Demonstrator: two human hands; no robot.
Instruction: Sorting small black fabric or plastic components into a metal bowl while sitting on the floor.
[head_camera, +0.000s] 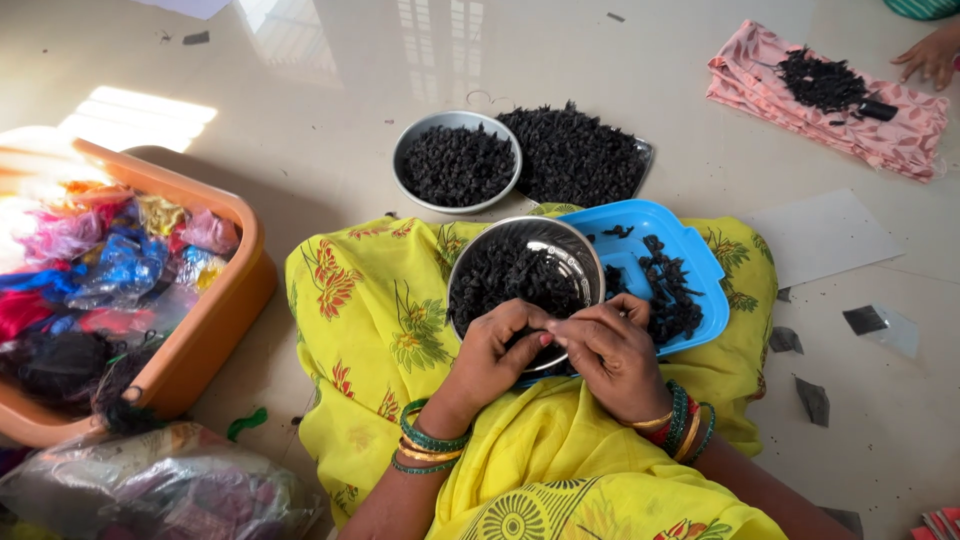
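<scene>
Head view: both hands are brought together over the near rim of a steel bowl (570, 262) that rests on the lap, on yellow flowered cloth (370, 310). The left hand (497, 352) and right hand (610, 352) meet fingertip to fingertip, and a small black piece (527, 337) is pinched in the grip between them; its shape is mostly hidden by the fingers, so little beyond its dark colour can be told. Each grip is clenched on that piece. Just beyond the grip the bowl is filled with similar black pieces, its near edge covered by the hands. Beside it, to the right of the grip, a blue tray (690, 250) holds more black bits, its near corner hidden behind the right hand. Farther beyond, on the floor, a second steel bowl (405, 160) and a heaped dark tray (640, 160) are seen. Well to the left of the grip an orange tub (215, 330) of coloured material is cut off by the frame edge. At the far right corner another person's hand (930, 55) is only partly in view beside a pink cloth (760, 75).
</scene>
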